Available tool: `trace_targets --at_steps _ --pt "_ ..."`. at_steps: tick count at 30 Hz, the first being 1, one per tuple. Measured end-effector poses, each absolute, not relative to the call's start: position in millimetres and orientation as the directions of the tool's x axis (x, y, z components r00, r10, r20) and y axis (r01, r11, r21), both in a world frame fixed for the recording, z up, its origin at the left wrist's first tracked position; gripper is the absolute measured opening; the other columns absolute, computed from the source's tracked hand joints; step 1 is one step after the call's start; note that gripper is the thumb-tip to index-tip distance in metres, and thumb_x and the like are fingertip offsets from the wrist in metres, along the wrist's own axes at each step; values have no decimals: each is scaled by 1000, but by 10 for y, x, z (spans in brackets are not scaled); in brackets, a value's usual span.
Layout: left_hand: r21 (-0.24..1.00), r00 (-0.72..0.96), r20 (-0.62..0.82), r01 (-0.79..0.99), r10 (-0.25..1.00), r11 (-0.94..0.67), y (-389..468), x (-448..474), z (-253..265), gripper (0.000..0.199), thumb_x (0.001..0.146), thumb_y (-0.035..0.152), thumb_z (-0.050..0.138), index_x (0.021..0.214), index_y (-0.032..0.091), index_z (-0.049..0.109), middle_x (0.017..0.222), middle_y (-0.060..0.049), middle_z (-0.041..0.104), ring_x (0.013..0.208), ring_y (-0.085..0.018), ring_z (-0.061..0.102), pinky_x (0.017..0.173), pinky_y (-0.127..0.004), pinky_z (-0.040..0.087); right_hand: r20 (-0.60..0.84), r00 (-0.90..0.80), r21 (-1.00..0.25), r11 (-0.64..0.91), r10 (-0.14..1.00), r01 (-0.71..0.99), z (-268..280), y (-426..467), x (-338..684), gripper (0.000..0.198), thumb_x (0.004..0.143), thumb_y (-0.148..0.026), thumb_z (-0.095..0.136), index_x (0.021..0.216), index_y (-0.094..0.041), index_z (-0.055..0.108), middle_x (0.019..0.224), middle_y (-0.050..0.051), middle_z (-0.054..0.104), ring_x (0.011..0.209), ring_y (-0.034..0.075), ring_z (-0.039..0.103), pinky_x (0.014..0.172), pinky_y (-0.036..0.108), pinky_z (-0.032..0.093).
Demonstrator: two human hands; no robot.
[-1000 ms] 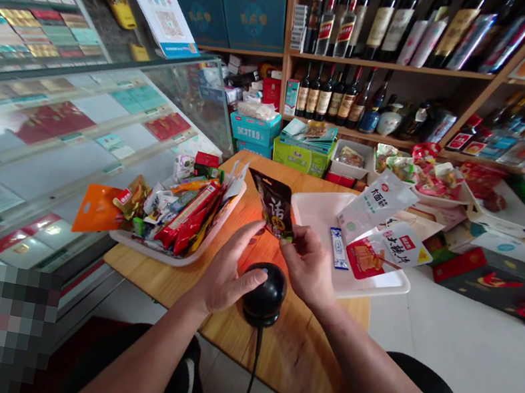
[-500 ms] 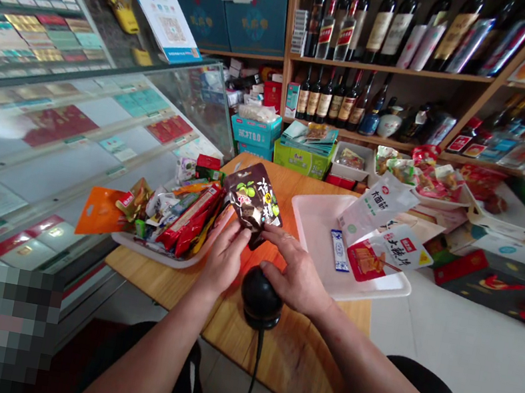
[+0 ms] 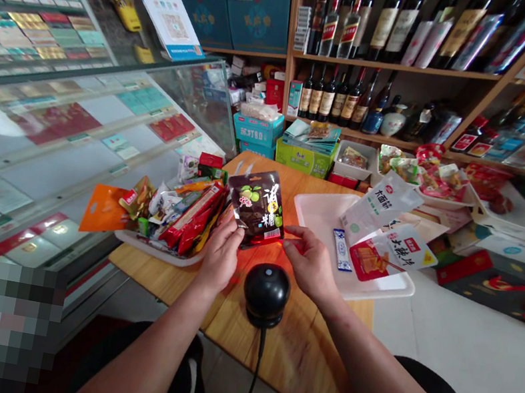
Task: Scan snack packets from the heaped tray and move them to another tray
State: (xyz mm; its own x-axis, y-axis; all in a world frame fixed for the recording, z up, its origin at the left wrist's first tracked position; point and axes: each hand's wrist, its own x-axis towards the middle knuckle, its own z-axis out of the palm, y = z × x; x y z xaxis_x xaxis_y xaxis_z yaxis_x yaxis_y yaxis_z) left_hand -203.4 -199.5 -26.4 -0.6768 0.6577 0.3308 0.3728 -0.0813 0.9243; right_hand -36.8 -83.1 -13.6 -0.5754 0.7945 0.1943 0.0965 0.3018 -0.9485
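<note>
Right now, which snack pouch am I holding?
The dark pouch printed with green fruit, in your left hand; the white pouch and red-and-white pouch sit in the right tray.

1. Shop, packed with goods.
2. Long glass display counter (image 3: 199, 94), flat red and teal packs (image 3: 172, 127) inside.
3. Brown wooden shelves (image 3: 347, 60) holding dark glass wine bottles (image 3: 386, 25).
4. White-and-blue QR-code card (image 3: 171, 23) standing on counter.
5. White plastic trays (image 3: 512, 221), shiny colourful snack packets (image 3: 448, 182), below shelves.

Dark glass wine bottles with cream labels (image 3: 384, 27) stood in rows on a brown wooden shelf unit (image 3: 397, 66) near large dark-blue boxes (image 3: 258, 19), a white-and-blue sign with a square code (image 3: 171, 24) stood tilted on a glass display case (image 3: 194, 93), and a bright green cardboard box (image 3: 302, 158) sat beside stacked turquoise boxes (image 3: 256, 132).
</note>
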Motion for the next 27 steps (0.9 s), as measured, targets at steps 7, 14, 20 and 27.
trace_targets --at_steps 7,14,20,27 --pt "934 -594 309 338 743 -119 -1968 -1965 -206 37 101 41 48 120 19 70 124 -7 70 116 -23 63 103 -34 47 110 -595 -986 165 796 38 -192 -790 -415 32 84 -33 66 112 -17 65 93 6 73 72 16 70 65 27 54" --pt "916 -593 273 402 757 -16 -1942 -2021 -225 38 99 43 51 121 18 69 118 -9 71 109 -23 64 96 -33 50 108 -616 -948 268 780 174 -178 -803 -386 18 89 -34 61 81 -19 65 68 0 66 63 16 66 58 24 45" --pt "875 -581 253 479 773 73 -1958 -2023 -189 31 98 38 48 106 17 69 106 -7 72 100 -22 64 91 -30 49 174 -630 -888 397 757 231 -200 -793 -364 17 89 -26 58 76 -20 66 69 -1 68 66 14 63 63 23 42" --pt "874 -601 210 469 771 128 -1974 -2055 -210 32 95 42 51 103 17 69 98 -7 72 99 -24 64 91 -33 49 225 -659 -830 496 718 256 -254 -784 -364 22 90 -25 58 69 -20 64 66 -1 66 62 13 58 60 24 37"
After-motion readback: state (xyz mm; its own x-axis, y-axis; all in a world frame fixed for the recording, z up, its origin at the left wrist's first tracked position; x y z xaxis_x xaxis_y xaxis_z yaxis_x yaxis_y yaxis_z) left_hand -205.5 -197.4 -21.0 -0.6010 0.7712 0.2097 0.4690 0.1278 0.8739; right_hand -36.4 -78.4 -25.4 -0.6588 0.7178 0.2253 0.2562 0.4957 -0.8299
